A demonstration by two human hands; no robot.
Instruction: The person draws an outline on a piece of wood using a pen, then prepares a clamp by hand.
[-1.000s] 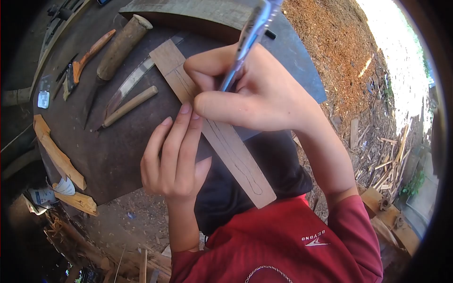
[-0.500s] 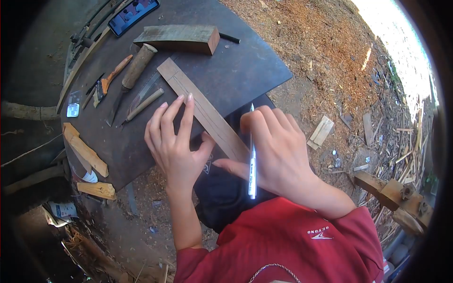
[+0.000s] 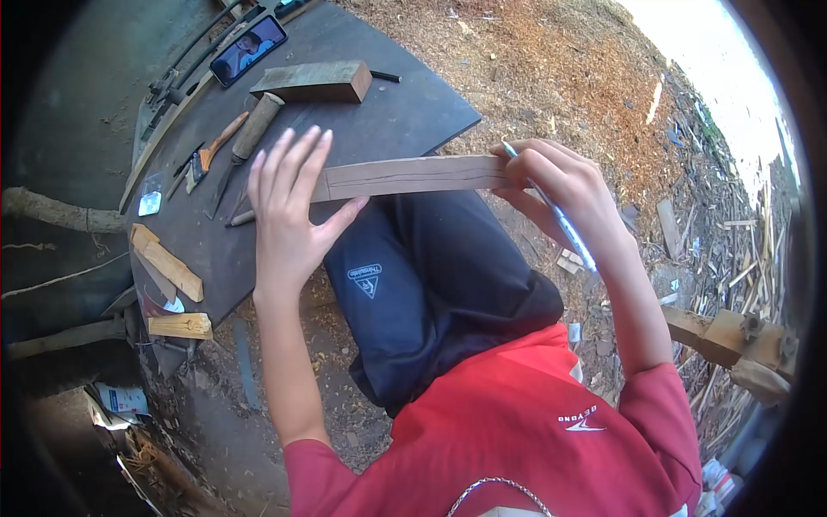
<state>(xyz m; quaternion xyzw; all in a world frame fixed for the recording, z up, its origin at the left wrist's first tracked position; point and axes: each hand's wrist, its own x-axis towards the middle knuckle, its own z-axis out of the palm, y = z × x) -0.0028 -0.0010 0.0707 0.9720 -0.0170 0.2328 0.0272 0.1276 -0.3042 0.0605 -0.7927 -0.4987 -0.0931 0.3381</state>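
Observation:
A flat wooden strip [image 3: 413, 176] with pencil-like lines drawn along it spans the space between my hands, above my lap. My right hand [image 3: 560, 177] grips its right end between thumb and fingers. That same hand also holds a white and silver pen [image 3: 560, 215], its tip pointing up and left. My left hand [image 3: 297, 202] overlaps the strip's left end, fingers stretched upward and thumb out along the lower edge.
On the dark table [image 3: 413, 103] lie a wood block [image 3: 314, 82], a phone [image 3: 248, 50], a round wooden handle [image 3: 258, 127] and an orange-handled tool [image 3: 220, 142]. Wood offcuts [image 3: 172, 267] sit at its left edge. Wood shavings [image 3: 551, 77] cover the ground.
The strip has swung from a diagonal on the table to nearly level across my lap. My right hand has moved up and right, taking its right end; the pen now tilts.

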